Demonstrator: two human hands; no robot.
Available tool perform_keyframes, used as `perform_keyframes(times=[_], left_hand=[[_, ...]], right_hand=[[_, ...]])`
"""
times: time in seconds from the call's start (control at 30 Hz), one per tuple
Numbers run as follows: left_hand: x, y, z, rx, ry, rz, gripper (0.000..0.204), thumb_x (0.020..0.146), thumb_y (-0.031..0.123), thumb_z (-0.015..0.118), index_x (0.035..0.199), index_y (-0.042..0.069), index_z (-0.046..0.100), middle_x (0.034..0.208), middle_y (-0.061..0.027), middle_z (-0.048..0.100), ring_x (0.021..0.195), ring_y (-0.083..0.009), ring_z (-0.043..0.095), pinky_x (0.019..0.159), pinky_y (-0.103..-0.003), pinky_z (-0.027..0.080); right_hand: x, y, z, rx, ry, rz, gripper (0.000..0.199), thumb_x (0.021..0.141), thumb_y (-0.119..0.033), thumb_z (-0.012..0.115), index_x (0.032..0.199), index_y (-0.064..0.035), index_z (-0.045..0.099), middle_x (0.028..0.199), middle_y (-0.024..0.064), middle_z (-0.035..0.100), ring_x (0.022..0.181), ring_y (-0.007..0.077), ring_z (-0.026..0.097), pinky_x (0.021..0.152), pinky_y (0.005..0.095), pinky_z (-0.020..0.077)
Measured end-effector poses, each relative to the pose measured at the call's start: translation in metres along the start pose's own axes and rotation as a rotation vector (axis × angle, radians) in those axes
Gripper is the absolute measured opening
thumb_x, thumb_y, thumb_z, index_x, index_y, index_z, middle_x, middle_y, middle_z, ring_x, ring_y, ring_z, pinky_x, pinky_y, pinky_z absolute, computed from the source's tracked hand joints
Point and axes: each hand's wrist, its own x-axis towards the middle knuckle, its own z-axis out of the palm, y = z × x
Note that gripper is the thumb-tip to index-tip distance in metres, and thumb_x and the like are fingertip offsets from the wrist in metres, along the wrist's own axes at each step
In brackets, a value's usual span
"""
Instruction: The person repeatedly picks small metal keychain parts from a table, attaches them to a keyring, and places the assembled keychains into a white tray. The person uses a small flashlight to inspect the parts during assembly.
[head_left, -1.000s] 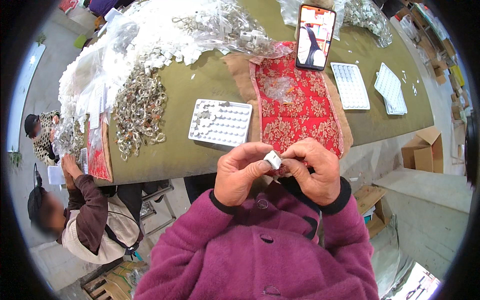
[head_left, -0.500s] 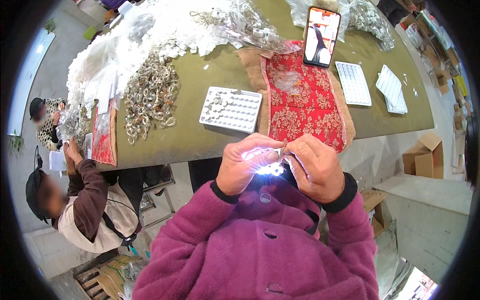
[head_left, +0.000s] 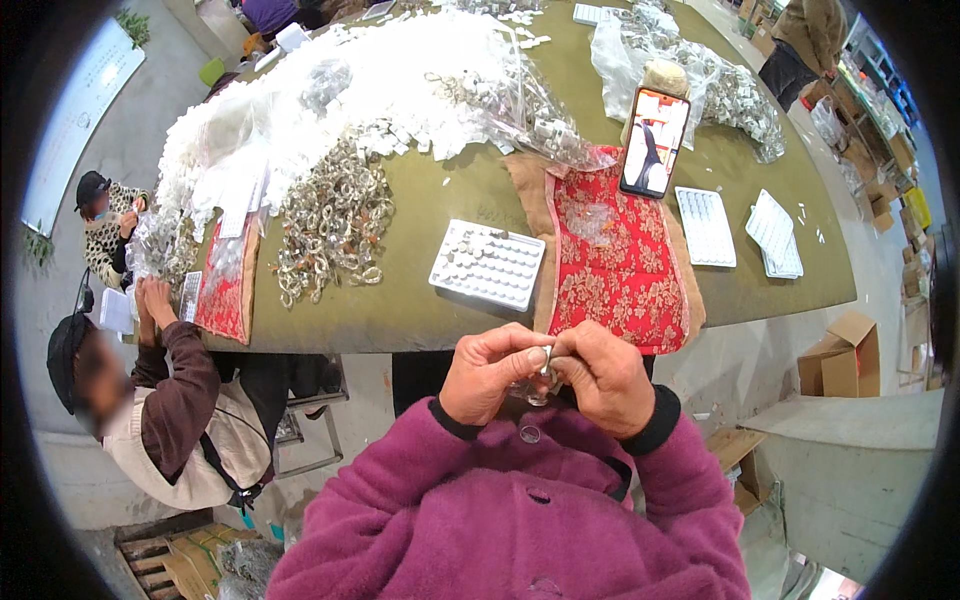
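Note:
In front of my chest, just off the table's near edge, my left hand (head_left: 482,378) and my right hand (head_left: 608,382) meet. Between their pinched fingertips is a small clear, shiny piece (head_left: 538,388) with a narrow white tab (head_left: 546,360) at its top. The fingers hide much of it, so its exact kind cannot be made out. Beyond my hands lies a red floral cloth pad (head_left: 625,265) with a clear plastic scrap on it. A white moulded tray (head_left: 500,285) beside the pad carries several small white pieces toward its left side.
A phone (head_left: 655,145) leans upright behind the pad. White trays (head_left: 706,228) lie to the right. Ring-shaped beaded pieces (head_left: 335,225) and a large white heap (head_left: 390,75) cover the table's left. A co-worker (head_left: 190,400) sits at left; a cardboard box (head_left: 845,360) stands at right.
The bright white glow at the piece in my fingers is gone. The view has shifted, so table and hands sit lower in the picture. Both hands keep their pinch.

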Motion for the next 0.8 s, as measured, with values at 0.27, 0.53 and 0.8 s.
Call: perform_keyframes(times=[0.27, 0.53, 0.8], left_hand=[[-0.007, 0.009, -0.010, -0.076, 0.031, -0.039, 0.021, 0.103, 0.005, 0.068, 0.122, -0.003, 0.071, 0.106, -0.0106, 0.075, 0.088, -0.0203, 0.076, 0.079, -0.033, 0.066], [-0.001, 0.037, -0.016, 0.044, 0.124, -0.068, 0.027, 0.103, 0.002, 0.068, 0.130, -0.002, 0.068, 0.113, -0.0137, 0.075, 0.094, -0.0230, 0.076, 0.081, -0.037, 0.066], [0.155, 0.191, -0.033, 0.587, 0.138, 0.741, 0.045, 0.105, 0.010, 0.064, 0.146, -0.005, 0.053, 0.128, -0.0176, 0.068, 0.115, -0.0260, 0.071, 0.099, -0.040, 0.059]], right_hand=[[0.007, 0.005, 0.011, 0.257, -0.032, 0.217, 0.006, 0.100, 0.005, 0.064, 0.105, 0.0010, 0.063, 0.087, 0.0071, 0.062, 0.076, 0.0165, 0.066, 0.069, 0.0303, 0.0556], [0.029, 0.037, 0.015, 0.136, -0.029, -0.044, 0.013, 0.096, -0.002, 0.069, 0.108, -0.0018, 0.066, 0.097, 0.0177, 0.066, 0.088, 0.0374, 0.069, 0.074, 0.0414, 0.0558], [0.038, 0.082, 0.019, 0.031, 0.253, 0.132, 0.014, 0.096, -0.004, 0.074, 0.108, -0.0021, 0.068, 0.090, 0.0137, 0.068, 0.078, 0.0267, 0.070, 0.069, 0.0365, 0.0544]])
